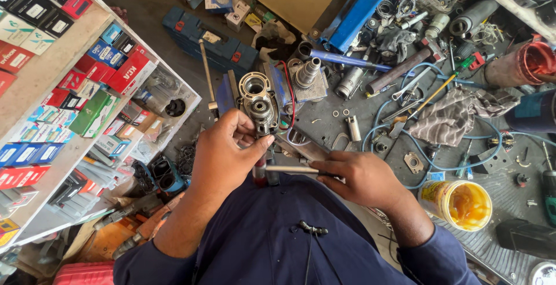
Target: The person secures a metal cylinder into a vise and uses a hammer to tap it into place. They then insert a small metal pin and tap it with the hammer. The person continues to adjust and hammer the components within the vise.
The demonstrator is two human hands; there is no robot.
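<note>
Both forearms come up from the lower edge in dark blue sleeves pushed back above the wrists.

Left hand (pixel 223 157): raised ahead of the chest, back of hand toward the camera, wrist bent slightly inward. Fingers curled forward and closed; thumb stretched to the right, its tip near the right hand's fingertips.

Right hand (pixel 362 176): lower and to the right of the left, knuckles up, palm down. Fingers pinched together, pointing left toward the left thumb. Hands close, not touching.
</note>
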